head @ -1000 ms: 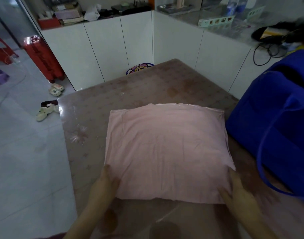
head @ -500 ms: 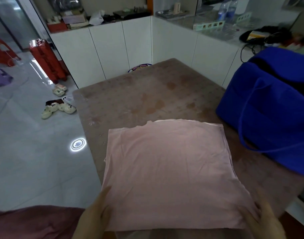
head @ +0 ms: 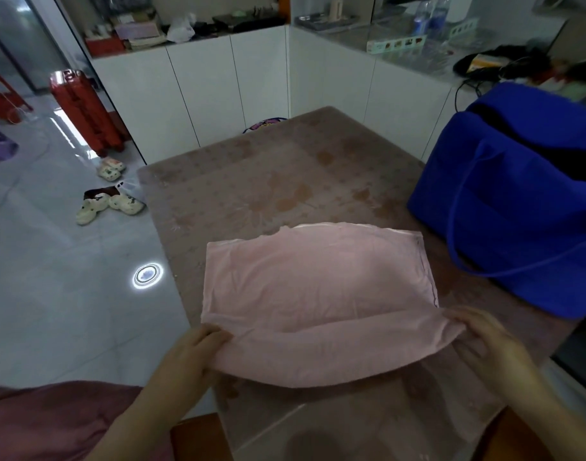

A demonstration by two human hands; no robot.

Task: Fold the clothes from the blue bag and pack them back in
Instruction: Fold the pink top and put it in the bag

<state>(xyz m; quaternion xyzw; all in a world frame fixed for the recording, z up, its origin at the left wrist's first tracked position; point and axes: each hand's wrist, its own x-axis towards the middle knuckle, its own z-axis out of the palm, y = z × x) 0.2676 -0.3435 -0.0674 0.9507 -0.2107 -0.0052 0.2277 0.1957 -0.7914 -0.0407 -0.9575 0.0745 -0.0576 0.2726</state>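
A pale pink garment [head: 315, 281] lies folded on the brown patterned table [head: 285, 181]. Its near edge is lifted off the table and rolled over toward the far side. My left hand [head: 192, 351] grips the near left corner of the cloth. My right hand [head: 484, 341] pinches the near right corner. The blue bag [head: 518, 207] stands on the table's right side, its top open and a long strap hanging down its front.
White cabinets [head: 218, 91] with cluttered counters run behind and to the right of the table. Slippers [head: 108, 204] lie on the shiny tiled floor at left, with red plastic stools [head: 82, 111] farther back. A dark red cloth [head: 52, 424] shows at the bottom left.
Both hands went from lying at the garment's near corners to gripping them, and the near edge has been raised and turned over toward the far side. The camera view shifted left.
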